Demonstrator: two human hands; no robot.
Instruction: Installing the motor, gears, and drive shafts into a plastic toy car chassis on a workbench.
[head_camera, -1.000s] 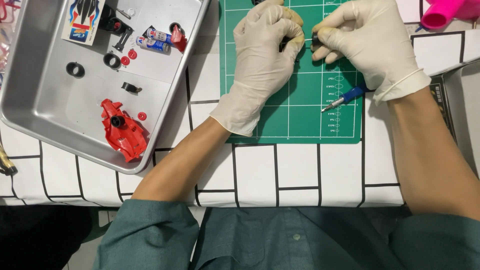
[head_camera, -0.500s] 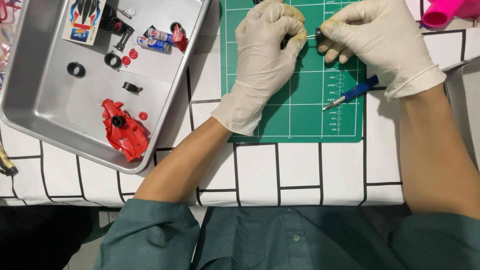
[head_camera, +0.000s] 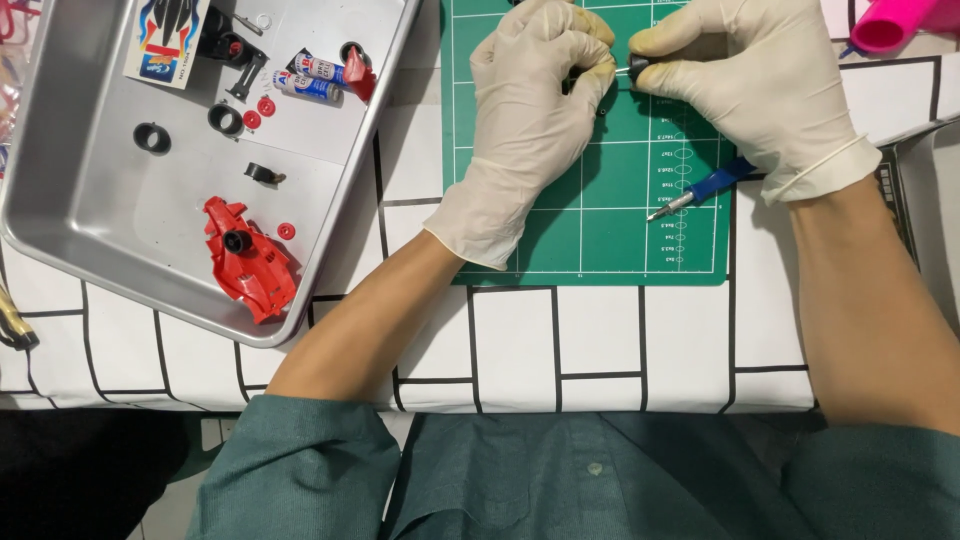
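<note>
Two gloved hands over green cutting mat (head_camera: 600, 215), far centre of surface (head_camera: 600, 340) under white grid-lined cloth.

Counts: one metal tray (head_camera: 80, 215), one red car-body shell (head_camera: 248, 262), one blue-handled screwdriver (head_camera: 700, 192), one sticker sheet (head_camera: 165, 40), two small batteries (head_camera: 305, 78), two loose black rings (head_camera: 188, 128), three small red round parts (head_camera: 268, 150) in tray, one pink object (head_camera: 900, 20) at far right edge.

Left hand (head_camera: 535, 110): fingers (head_camera: 590, 60) curled tight around small dark part (head_camera: 572, 82), mostly hidden in the glove; shape and long axis not readable.

Right hand (head_camera: 760, 85): thumb and forefinger pinched on small black round part (head_camera: 638, 68), held just right of left fingertips, near touching. Opening of part appears to face left toward left hand; too small to confirm.

Both parts held just above far half of mat, between the two hands; contact with mat not clear.

Screwdriver flat on mat, near side of right hand, partly under right wrist. Long axis diagonal: metal tip pointing near-left, blue handle far-right. No fingers on it.

Tray left of mat, tilted relative to cloth grid. Red shell in near part of tray, long axis running far-left to near-right. Batteries side by side at far part of tray, a red piece (head_camera: 358, 72) just right of them. Sticker sheet at far edge of tray. Small black clip (head_camera: 262, 174) mid-tray.
</note>
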